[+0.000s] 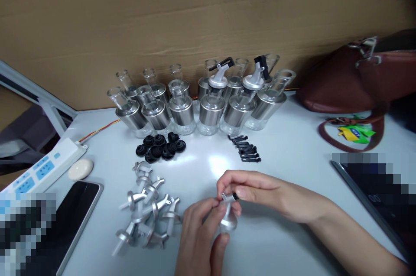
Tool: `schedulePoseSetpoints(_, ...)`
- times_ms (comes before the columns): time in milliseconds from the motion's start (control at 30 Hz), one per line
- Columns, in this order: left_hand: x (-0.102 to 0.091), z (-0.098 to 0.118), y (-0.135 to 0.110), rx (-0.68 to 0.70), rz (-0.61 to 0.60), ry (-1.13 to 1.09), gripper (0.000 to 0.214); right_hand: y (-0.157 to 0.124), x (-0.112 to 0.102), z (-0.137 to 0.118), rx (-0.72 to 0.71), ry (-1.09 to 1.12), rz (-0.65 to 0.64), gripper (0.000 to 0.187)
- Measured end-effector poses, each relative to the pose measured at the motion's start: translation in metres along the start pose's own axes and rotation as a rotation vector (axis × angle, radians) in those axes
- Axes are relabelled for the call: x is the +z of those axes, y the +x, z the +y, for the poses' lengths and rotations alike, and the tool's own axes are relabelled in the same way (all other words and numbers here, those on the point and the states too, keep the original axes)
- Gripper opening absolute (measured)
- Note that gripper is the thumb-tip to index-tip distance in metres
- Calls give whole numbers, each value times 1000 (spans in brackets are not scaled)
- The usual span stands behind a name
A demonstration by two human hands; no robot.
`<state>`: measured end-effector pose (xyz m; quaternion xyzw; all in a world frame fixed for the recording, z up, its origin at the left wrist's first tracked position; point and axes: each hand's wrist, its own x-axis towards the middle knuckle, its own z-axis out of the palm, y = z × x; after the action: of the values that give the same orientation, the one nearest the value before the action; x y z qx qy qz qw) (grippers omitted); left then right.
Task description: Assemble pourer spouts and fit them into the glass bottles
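Observation:
Near the front of the table, a silver bottle pourer spout [229,220] is held between my two hands. My left hand [201,235] grips the spout from the left with its thumb and fingers closed. From the right, my right hand [260,189] pinches a small black lever [235,196] at the spout's upper end; its far part is hidden by the fingers. Several loose silver pourer spouts [156,206] lie in a heap left of my hands. Beyond are a pile of black rubber stoppers [157,149] and a row of small black levers [248,150].
Several glass bottles with metal bands [182,111] stand at the back; two carry fitted pourers [218,80]. A power strip [42,167], a white oval object [80,169] and a phone [78,215] lie left. A brown bag [351,76] and a dark-screened device [373,198] are right.

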<state>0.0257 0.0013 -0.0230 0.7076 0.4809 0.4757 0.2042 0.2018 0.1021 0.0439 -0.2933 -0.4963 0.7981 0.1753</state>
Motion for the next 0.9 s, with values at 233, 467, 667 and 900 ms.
schedulePoseSetpoints(233, -1, -1, 2, -14, 16, -21, 33, -3, 3, -2, -48, -20, 8, 40)
schedulePoseSetpoints(467, -12, 8, 13, 48, -57, 32, 37, 1, 6, 1, -128, 50, 5, 38)
schedulePoseSetpoints(667, -57, 9, 46, 35, -133, 412, 41, -2, 6, -2, -161, -24, 144, 32)
schedulePoseSetpoints(900, -74, -15, 92, 80, -429, 973, 31, 1, 9, -3, -134, -122, 311, 31)
